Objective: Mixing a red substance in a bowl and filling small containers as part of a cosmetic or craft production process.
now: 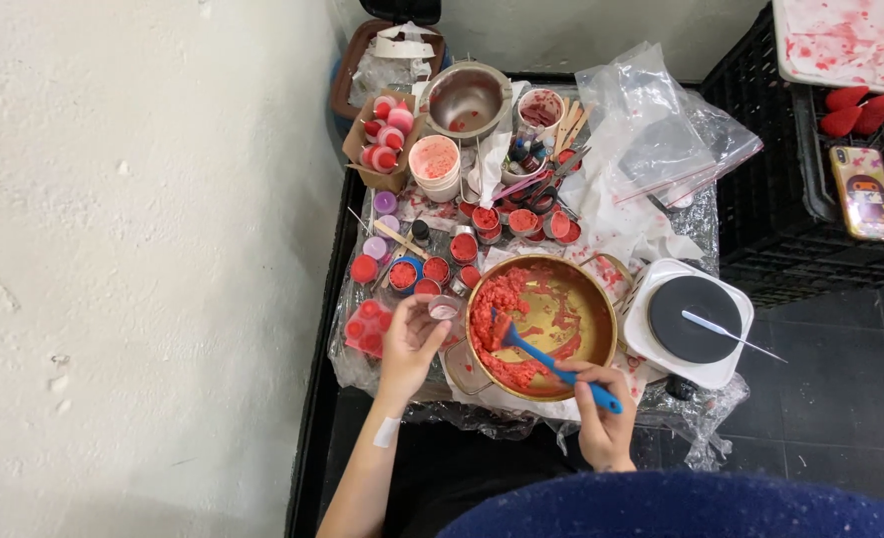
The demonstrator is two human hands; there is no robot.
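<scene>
Right hand [601, 403] fist-grips blue plastic spatula [546, 361] in gold metal pot [601, 299]; left hand [409, 344] pinches small clear jar [445, 309] at pot's 9 o'clock; brown cardboard box [357, 149] at 11.

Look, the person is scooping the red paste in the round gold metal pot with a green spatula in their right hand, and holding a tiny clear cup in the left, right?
Not quite. In the head view the spatula is blue, not green. The rest holds: the right hand grips it over the red paste in the round gold metal pot, and the left hand holds the tiny clear cup.
</scene>
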